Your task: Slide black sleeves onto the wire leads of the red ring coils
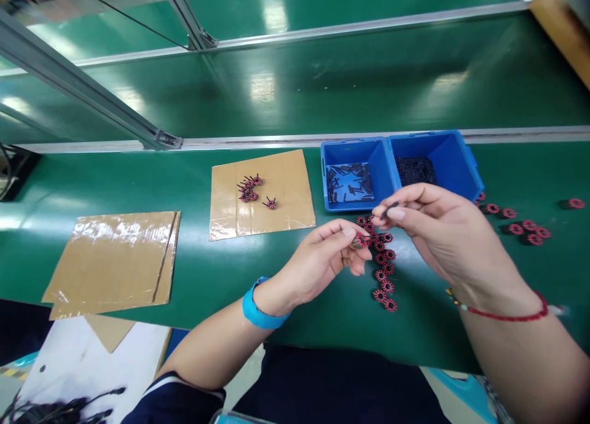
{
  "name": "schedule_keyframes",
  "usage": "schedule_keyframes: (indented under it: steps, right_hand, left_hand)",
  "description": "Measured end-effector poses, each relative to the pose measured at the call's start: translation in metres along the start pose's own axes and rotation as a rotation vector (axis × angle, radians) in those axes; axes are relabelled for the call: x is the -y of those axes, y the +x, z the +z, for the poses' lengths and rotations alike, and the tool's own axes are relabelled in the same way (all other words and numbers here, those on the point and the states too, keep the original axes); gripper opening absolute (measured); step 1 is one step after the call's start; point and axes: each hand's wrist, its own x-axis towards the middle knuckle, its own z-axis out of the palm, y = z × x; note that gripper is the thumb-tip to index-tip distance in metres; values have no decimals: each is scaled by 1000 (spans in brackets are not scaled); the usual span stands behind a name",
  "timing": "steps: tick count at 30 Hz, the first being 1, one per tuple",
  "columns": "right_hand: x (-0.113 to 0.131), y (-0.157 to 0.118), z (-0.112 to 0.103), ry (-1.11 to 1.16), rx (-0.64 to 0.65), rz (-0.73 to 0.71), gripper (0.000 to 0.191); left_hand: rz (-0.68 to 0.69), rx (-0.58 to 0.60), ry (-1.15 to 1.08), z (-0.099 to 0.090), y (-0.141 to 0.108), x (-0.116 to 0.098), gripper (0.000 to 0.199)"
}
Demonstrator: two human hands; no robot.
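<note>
Clearly, the relation that counts sits between the two hands, whose fingertips are just beside each other over the counter (207, 270). The left hand (322, 255), with a blue wristband (265, 305) behind it, is nearer the body and pinches a red-and-black ring (362, 240) between thumb and forefinger; a short dark piece seems to stick out of it on the right. The right hand (442, 233) reaches in from the other side, thumb and forefinger closed on a small black strip (391, 209). That strip lies to the right of the ring and a little farther out, its long axis slanting from upper right to lower left, so that its lower end points roughly towards the ring, a gap left between. Below and behind the fingers runs a cluster of loose rings (389, 269), with more rings (530, 227) off to the right. Farther out stand two joined bins, the left bin (324, 178) with scattered dark strips and the right bin (470, 166) with a dark heap; left of them, a cardboard sheet (221, 218) bears several rings bristling with dark prongs. No brand, label or writing is legible anywhere.
</note>
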Motion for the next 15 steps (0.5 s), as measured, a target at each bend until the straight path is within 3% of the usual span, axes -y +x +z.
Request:
schedule_keyframes:
  steps: [7,15]
  right_hand:
    - [-1,-21,2,-70,-97,-130,11]
    - [-2,-25,2,-151,-97,-150,14]
  left_hand:
    - [26,27,-22,0,0,0,23]
    - [49,42,-48,-1,0,1,21]
